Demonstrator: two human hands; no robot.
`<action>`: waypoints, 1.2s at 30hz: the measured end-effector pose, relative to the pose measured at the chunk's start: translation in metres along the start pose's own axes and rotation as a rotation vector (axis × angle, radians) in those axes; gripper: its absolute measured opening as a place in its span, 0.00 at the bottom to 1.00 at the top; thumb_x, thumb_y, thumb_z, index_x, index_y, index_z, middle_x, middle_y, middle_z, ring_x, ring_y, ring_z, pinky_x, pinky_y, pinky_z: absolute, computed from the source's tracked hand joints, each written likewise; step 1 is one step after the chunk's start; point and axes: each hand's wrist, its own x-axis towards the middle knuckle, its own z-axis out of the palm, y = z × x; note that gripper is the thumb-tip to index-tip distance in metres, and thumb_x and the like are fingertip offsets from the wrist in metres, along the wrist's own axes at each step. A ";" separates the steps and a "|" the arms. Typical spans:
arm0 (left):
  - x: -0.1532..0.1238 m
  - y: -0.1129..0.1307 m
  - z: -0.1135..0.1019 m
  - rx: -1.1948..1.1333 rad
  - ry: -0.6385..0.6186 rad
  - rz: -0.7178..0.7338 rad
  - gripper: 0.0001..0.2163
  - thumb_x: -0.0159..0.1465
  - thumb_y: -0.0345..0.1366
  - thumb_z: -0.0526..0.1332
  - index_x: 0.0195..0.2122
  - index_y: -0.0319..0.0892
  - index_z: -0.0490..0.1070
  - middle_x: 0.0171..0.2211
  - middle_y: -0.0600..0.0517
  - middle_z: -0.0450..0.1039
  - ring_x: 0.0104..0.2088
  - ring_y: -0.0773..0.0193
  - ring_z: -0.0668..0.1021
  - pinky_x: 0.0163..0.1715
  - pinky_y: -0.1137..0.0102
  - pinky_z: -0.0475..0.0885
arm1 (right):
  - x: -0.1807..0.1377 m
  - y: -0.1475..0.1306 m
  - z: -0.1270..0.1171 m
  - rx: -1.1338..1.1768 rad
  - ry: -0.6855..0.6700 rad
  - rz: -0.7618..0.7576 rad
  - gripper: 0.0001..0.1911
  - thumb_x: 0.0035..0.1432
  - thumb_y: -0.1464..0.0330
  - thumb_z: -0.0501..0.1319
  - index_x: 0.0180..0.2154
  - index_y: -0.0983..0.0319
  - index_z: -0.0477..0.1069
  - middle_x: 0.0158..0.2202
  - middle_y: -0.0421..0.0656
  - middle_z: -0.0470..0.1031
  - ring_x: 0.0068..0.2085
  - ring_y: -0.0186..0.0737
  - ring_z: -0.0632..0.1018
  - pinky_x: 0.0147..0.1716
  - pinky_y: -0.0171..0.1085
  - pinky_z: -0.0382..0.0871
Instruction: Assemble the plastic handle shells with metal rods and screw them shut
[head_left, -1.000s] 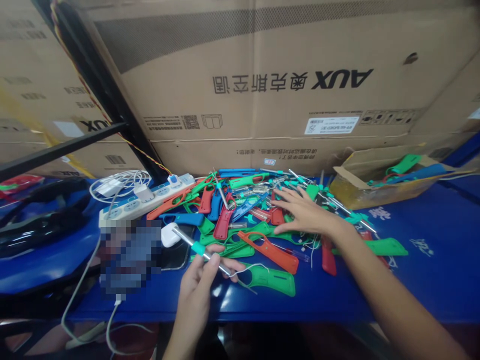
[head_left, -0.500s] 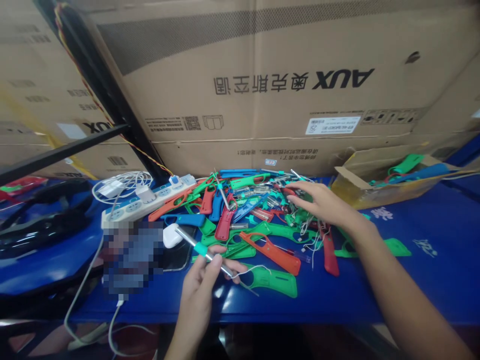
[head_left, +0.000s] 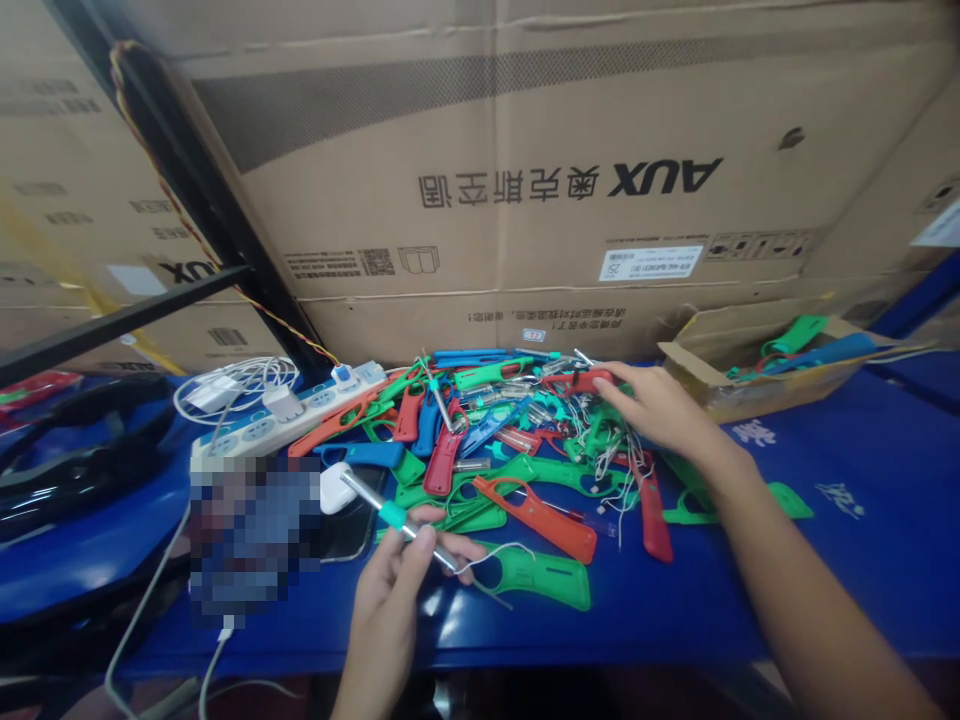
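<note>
My left hand (head_left: 405,570) is closed around a metal lighter nozzle tube (head_left: 367,490) with a green collar. A thin white wire trails from the tube's lower end, above a green lighter handle shell (head_left: 544,577). At the back right of the pile, my right hand (head_left: 652,400) pinches the end of a red lighter handle shell (head_left: 574,381). Below that hand lie tangled white wires with small green parts (head_left: 600,440). An orange shell (head_left: 547,518) and another red shell (head_left: 655,510) rest between my hands.
A small open carton (head_left: 750,400) at the right holds green and blue shells. To the left are a power strip (head_left: 300,410) with chargers, a white earphone case (head_left: 337,487) and a phone (head_left: 349,520). Large cardboard boxes (head_left: 525,250) stand behind the blue table (head_left: 862,580).
My right hand has moved slightly right, and its fingers have closed on the red shell, which now shows more fully. My left hand still holds the tube. The view has shifted slightly.
</note>
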 end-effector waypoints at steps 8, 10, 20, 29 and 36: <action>-0.001 0.001 0.002 0.008 0.029 0.012 0.21 0.61 0.52 0.69 0.45 0.40 0.74 0.30 0.47 0.82 0.29 0.59 0.80 0.33 0.66 0.74 | 0.003 0.018 0.011 -0.045 0.103 -0.102 0.22 0.65 0.70 0.55 0.59 0.62 0.72 0.56 0.53 0.78 0.56 0.57 0.78 0.53 0.56 0.74; -0.001 0.001 0.002 0.011 0.026 0.012 0.21 0.61 0.52 0.69 0.45 0.40 0.74 0.30 0.47 0.82 0.29 0.59 0.80 0.34 0.66 0.74 | 0.004 0.016 0.017 -0.048 0.096 -0.196 0.23 0.61 0.76 0.54 0.56 0.60 0.74 0.59 0.50 0.75 0.60 0.53 0.75 0.59 0.56 0.69; -0.003 0.004 0.006 -0.004 0.037 0.025 0.20 0.62 0.51 0.69 0.46 0.40 0.73 0.30 0.48 0.81 0.29 0.59 0.79 0.34 0.67 0.72 | 0.001 -0.019 0.044 -0.116 -0.084 -0.437 0.10 0.69 0.73 0.59 0.43 0.58 0.80 0.49 0.45 0.81 0.53 0.49 0.78 0.62 0.57 0.60; -0.005 0.007 0.010 -0.028 0.053 0.044 0.18 0.64 0.49 0.67 0.44 0.40 0.73 0.30 0.48 0.82 0.26 0.60 0.78 0.34 0.65 0.72 | -0.001 -0.025 0.048 -0.165 -0.148 -0.439 0.12 0.71 0.68 0.58 0.40 0.58 0.81 0.46 0.47 0.80 0.52 0.52 0.76 0.61 0.57 0.60; -0.001 0.003 0.003 -0.015 0.018 0.044 0.19 0.64 0.50 0.67 0.45 0.40 0.72 0.30 0.47 0.82 0.27 0.59 0.79 0.35 0.65 0.73 | -0.002 -0.018 0.048 -0.159 -0.167 -0.428 0.12 0.69 0.68 0.59 0.37 0.58 0.81 0.50 0.48 0.78 0.55 0.53 0.75 0.61 0.59 0.62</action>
